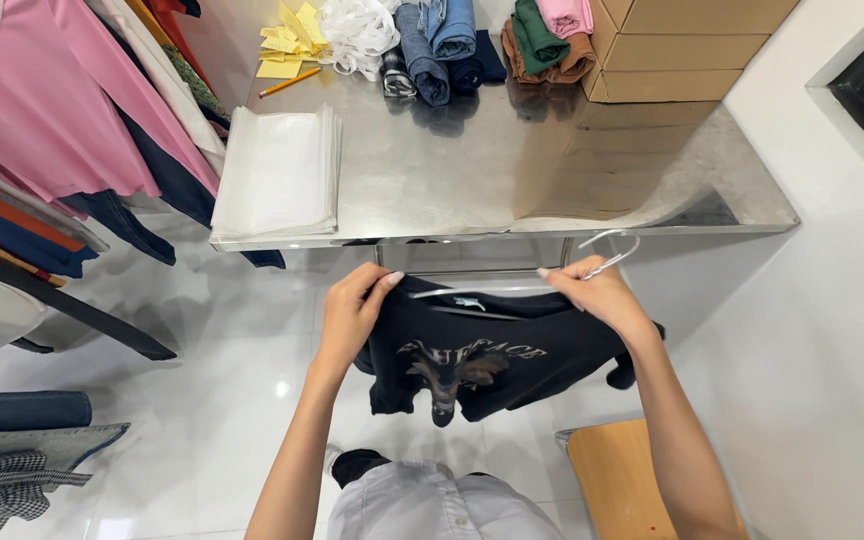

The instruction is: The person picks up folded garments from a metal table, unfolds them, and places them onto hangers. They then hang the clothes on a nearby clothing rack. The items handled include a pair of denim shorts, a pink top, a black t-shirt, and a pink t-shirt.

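I hold a dark navy T-shirt [487,365] with a pale printed design on its chest, hanging in front of me below the table edge. My left hand [352,310] pinches the shirt's left shoulder. My right hand [602,293] grips the right shoulder together with a clear plastic hanger [607,255], whose hook sticks up past my fingers. The hanger's bar runs across the neckline between my hands.
A steel table [512,170] stands ahead with a stack of clear bags [277,175], yellow paper slips [287,45], a pencil, rolled jeans [442,45], folded clothes [547,40] and cardboard boxes [682,50]. Clothes hang at left [42,110]. A wooden stool [612,475] is at lower right.
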